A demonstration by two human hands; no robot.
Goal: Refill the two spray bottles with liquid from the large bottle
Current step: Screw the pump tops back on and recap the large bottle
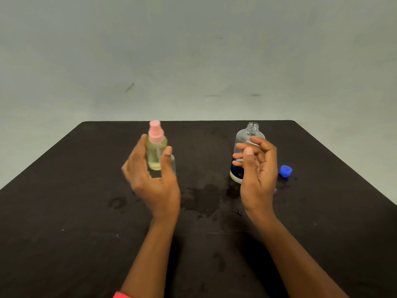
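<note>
A small spray bottle (156, 151) with a pink spray head and pale yellow liquid is upright between the thumb and fingers of my left hand (150, 179), which grips it over the black table (64, 211). Just behind my left thumb shows part of a second, clear small bottle (173, 165), mostly hidden. The large clear bottle (245, 134) with a blue and white label stands uncapped at the right. My right hand (257, 175) hovers in front of it with loosely curled fingers, holding nothing.
The large bottle's blue cap (286, 170) lies on the table to the right of my right hand. Wet patches (202, 197) darken the table between my hands. The table's far edge meets a plain grey wall (193, 61).
</note>
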